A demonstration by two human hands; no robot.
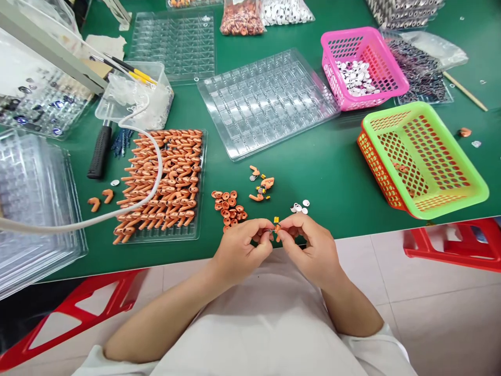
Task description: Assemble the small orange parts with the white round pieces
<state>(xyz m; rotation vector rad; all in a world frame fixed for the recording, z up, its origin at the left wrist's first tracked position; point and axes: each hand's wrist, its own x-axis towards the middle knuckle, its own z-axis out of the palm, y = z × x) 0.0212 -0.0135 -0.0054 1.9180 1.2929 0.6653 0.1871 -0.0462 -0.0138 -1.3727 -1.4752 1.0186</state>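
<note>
My left hand (241, 244) and my right hand (309, 245) meet at the near edge of the green table (336, 167), fingertips pinched together on a tiny orange part (276, 228). A small yellow piece (276, 219) lies just beyond my fingertips. A heap of small orange rings (229, 204) sits just beyond my left hand. Several small white discs (300, 207) lie just beyond my right hand. A few loose orange parts with yellow bits (261, 184) rest further out.
A clear tray of orange curved parts (164, 183) lies at left, with a white hose (156, 156) across it. Empty clear blister trays (266, 99) sit mid-table. A pink basket (364, 65) holds white discs. A green-orange basket (422, 156) stands at right. Red stools (454, 245) flank me.
</note>
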